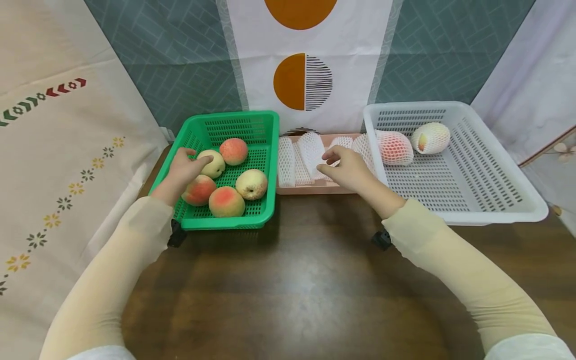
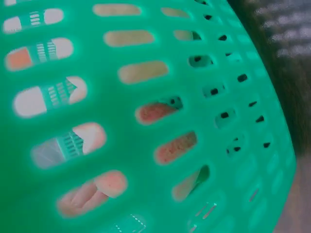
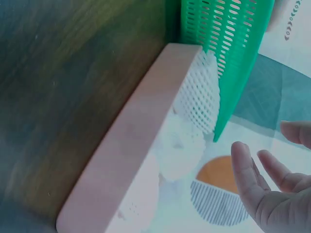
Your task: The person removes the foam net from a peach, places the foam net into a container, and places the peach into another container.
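In the head view the left hand [image 1: 183, 170] is over the left side of the green basket [image 1: 269, 200], its fingers at a pale yellow peach [image 1: 213, 164]; whether they touch it I cannot tell. The left wrist view shows mostly the basket's slotted wall [image 2: 87, 116], with parts of fruit and hand through the slots. Above the pink tray [image 1: 315, 190] hovers the right hand [image 1: 345, 167], fingers slightly bent and holding nothing, near white foam net sleeves [image 1: 311, 154]. The right wrist view has this hand [image 3: 277, 184] beside the tray [image 3: 131, 131] and its sleeves [image 3: 199, 97].
Several other peaches [image 1: 227, 202] lie in the green basket. A white basket [image 1: 517, 200] at the right holds two net-wrapped fruits, one reddish [image 1: 394, 148] and one pale [image 1: 431, 138]. A patterned cloth [image 1: 310, 45] hangs behind; the brown table [image 1: 288, 280] lies in front.
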### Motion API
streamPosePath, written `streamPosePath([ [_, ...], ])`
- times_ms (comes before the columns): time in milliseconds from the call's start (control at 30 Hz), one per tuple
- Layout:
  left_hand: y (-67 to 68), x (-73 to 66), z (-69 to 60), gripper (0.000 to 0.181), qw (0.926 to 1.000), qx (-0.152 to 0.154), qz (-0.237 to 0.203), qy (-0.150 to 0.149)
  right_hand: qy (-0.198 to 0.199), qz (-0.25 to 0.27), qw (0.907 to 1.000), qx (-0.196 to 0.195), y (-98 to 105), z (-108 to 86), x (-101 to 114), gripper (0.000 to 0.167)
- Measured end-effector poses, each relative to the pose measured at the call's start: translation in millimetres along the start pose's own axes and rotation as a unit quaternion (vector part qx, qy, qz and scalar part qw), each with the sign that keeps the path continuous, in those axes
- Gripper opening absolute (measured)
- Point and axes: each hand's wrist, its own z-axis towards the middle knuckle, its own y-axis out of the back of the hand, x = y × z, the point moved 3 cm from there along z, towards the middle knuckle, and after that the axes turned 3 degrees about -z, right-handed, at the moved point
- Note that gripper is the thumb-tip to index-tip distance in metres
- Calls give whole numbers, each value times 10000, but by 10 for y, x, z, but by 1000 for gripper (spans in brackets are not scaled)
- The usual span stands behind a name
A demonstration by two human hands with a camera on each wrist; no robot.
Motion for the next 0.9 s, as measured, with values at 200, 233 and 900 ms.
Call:
streamPosePath([
  [200, 42, -83, -122, 76, 9998, -64, 160, -122, 8, -85, 10000, 26, 134, -50, -33, 38],
  [233, 56, -119, -137, 76, 9997, -109, 171, -145, -4, -105, 9999, -8, 166, -57, -45, 38],
  [900, 11, -893, -404, 64, 9987, 19, -196, -471, -7, -678, 9963, -536, 798, -152, -55, 39],
])
